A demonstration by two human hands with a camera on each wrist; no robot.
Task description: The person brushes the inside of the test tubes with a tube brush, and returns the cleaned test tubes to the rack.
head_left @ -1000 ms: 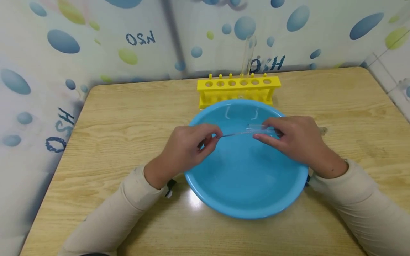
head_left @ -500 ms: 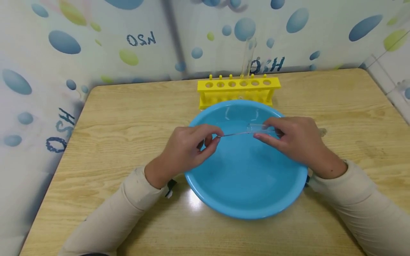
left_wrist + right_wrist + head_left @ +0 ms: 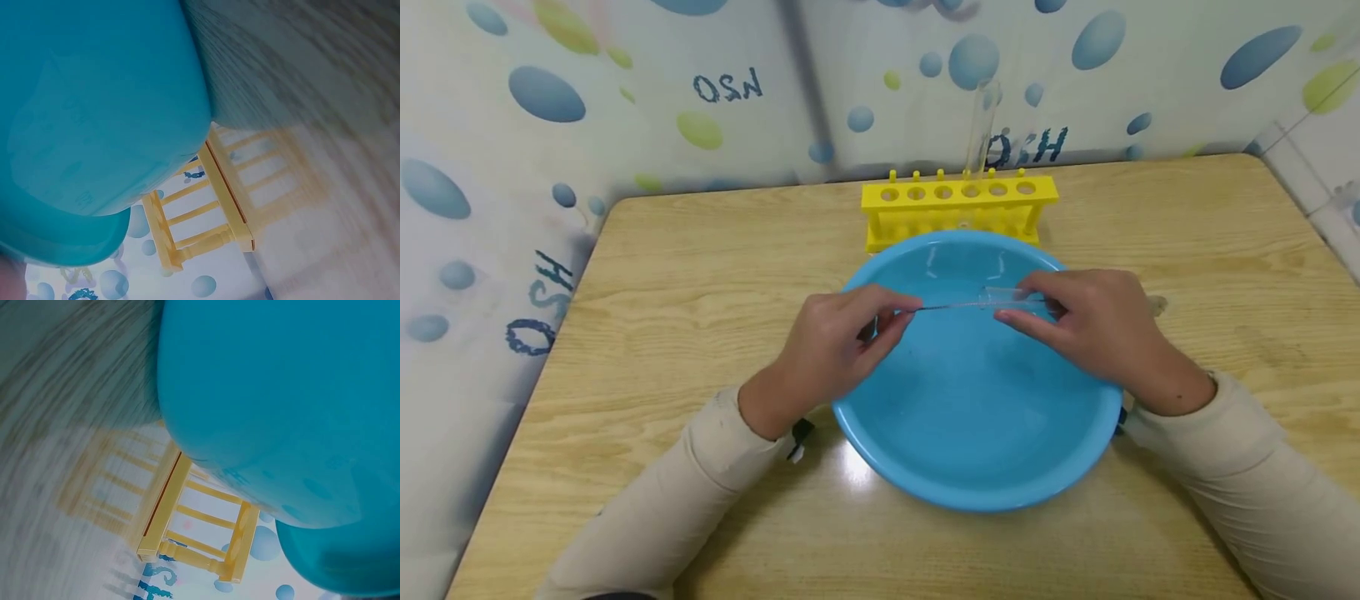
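Note:
In the head view, a clear glass test tube (image 3: 1000, 295) lies nearly level above a light blue basin (image 3: 973, 417). My right hand (image 3: 1093, 329) holds the tube between thumb and fingers, covering its right part. A thin twisted wire (image 3: 951, 306), like the handle of a test tube brush, runs from the tube's mouth to the left. Thumb and fingertips of my left hand (image 3: 838, 342) pinch the wire's outer end. Whatever sits on the wire inside the tube is hard to make out. Both wrist views show mainly the outer wall of the basin (image 3: 106, 106).
Behind the basin stands a yellow test tube rack (image 3: 880, 200) with another clear test tube (image 3: 981, 133) upright in it. All rests on a wooden table (image 3: 700, 283) against a wall (image 3: 647, 100) patterned with blue and green spots. A small dark mark (image 3: 1157, 306) lies right of the basin.
The left fingertips have risen slightly, and the wire now lies straighter and more level. The right hand and tube have hardly moved.

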